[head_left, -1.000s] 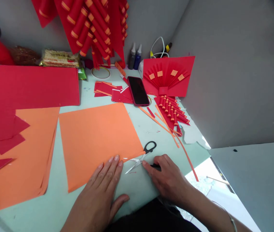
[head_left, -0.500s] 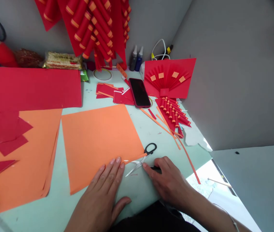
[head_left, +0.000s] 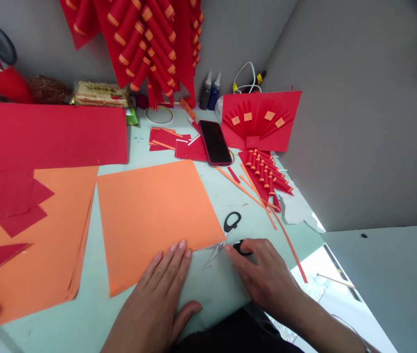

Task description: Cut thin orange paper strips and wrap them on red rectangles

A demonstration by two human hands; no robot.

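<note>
Your left hand [head_left: 160,289] lies flat, fingers together and stretched out, pressing the near right corner of the orange sheet [head_left: 157,215] onto the pale green counter [head_left: 215,289]; its grip closes on nothing. Your right hand [head_left: 263,274] rests on the counter just beside it, fingertips touching the nearer black handle of the scissors [head_left: 226,240], its grip loose and not yet clamped round them. The scissors lie flat at the sheet's right corner, handles spread and blades apart, pointing toward your left hand. To the left sits a stack of orange sheets [head_left: 46,255] with red scraps [head_left: 10,201] on top, and behind it a large red sheet [head_left: 46,135]. A phone [head_left: 214,142] lies face up further back, near a red paper fan [head_left: 261,120] and a bunch of small red rolls [head_left: 265,171].
</note>
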